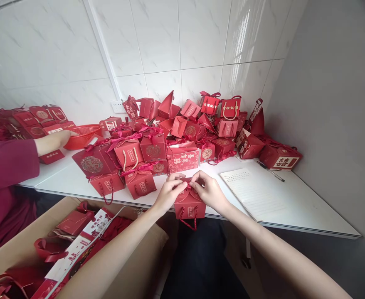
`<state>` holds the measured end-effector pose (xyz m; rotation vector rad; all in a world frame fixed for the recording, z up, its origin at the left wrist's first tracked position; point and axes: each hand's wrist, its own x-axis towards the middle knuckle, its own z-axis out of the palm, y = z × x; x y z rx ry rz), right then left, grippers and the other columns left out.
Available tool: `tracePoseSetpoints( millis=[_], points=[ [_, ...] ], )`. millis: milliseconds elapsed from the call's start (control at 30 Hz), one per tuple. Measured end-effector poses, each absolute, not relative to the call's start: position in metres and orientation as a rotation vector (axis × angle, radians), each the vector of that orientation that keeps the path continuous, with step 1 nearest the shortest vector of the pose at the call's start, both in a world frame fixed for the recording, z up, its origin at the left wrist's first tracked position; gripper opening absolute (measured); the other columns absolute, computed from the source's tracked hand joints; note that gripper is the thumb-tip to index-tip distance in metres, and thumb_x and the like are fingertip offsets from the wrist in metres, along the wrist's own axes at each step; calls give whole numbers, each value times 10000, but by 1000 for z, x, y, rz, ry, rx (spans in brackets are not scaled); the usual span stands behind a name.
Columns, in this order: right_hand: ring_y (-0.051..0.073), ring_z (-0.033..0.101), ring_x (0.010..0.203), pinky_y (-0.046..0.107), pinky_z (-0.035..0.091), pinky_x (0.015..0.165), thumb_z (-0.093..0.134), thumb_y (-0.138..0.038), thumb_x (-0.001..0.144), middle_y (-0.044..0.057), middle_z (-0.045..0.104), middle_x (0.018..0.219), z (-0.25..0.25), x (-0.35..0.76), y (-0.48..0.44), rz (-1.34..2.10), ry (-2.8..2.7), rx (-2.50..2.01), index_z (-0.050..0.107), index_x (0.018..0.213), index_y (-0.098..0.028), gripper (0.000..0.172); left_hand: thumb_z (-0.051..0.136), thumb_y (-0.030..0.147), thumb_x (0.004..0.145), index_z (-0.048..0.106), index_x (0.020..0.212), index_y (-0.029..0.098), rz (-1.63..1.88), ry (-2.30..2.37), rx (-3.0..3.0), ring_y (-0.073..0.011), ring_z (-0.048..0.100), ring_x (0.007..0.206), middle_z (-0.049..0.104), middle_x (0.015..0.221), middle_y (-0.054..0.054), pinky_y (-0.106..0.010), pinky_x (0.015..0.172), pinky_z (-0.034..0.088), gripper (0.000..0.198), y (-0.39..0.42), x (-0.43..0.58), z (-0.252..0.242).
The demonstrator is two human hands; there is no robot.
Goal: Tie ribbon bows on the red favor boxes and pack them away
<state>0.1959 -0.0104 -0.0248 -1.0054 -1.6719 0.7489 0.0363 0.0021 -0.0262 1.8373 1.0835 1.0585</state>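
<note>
The box [189,205] in work is at the front edge of the table [313,209], directly before the person; its lower part shows below the edge line, and whether the table bears its weight cannot be told. A ribbon [189,185] crosses its top. The left hand [169,192] pinches the ribbon between thumb and forefinger from the left side. The right hand [208,192] pinches it likewise from the right side. The two sets of fingertips stand close together above the top flaps; the exact form of the ribbon between them is hidden. A twisted red cord [196,222] hangs in a loop on the near face of the box. Behind the hands, a pile [193,132] of red boxes, many tied with ribbons, extends along the tiled wall [201,41]. To the right of the box, a notebook [263,197] lies open on the table, with handwriting on the upper lines; a pen [271,171] lies just beyond it. At left, a co-worker's hand [56,140] is at the rim of a red basket [82,139], its fingers partly hidden. A second pile [42,116] of red boxes stands beyond that arm. At lower left, a carton [23,236] below table level contains further red packaging.
</note>
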Motion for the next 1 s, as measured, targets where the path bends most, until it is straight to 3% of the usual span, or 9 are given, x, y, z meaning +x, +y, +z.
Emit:
tracePoseSetpoints(
  millis=[200,433,733,1000],
  points=[
    [156,583,690,299,473,665,491,-215,793,19,601,768,-23,200,-11,689,-1720,-1013,514,776,-203,31,487,344,811,605,634,157,1086,1086,1788,-221,488,1124,530,1118,-78,-352,1014,352,283,1,37,-27],
    [256,522,1036,392,475,810,573,-210,821,121,521,1060,-23,210,-24,68,-1994,-898,591,837,-196,27,498,346,809,616,622,156,1092,1029,1761,-223,494,1106,539,1146,-74,-343,1004,346,292,1,37,-25],
    [227,550,878,363,456,714,554,-204,858,110,591,998,-19,209,-22,-306,-2094,-922,646,777,-159,130,528,418,801,627,613,147,1089,945,1644,-241,476,1120,530,1162,-79,-312,980,333,345,3,34,-26],
    [170,525,798,311,383,697,489,-203,903,71,604,871,-9,212,-25,-431,-2179,-873,623,758,-153,204,534,436,802,623,630,145,1090,937,1641,-232,487,1109,535,1148,-80,-315,978,340,350,5,33,-28]
  ],
)
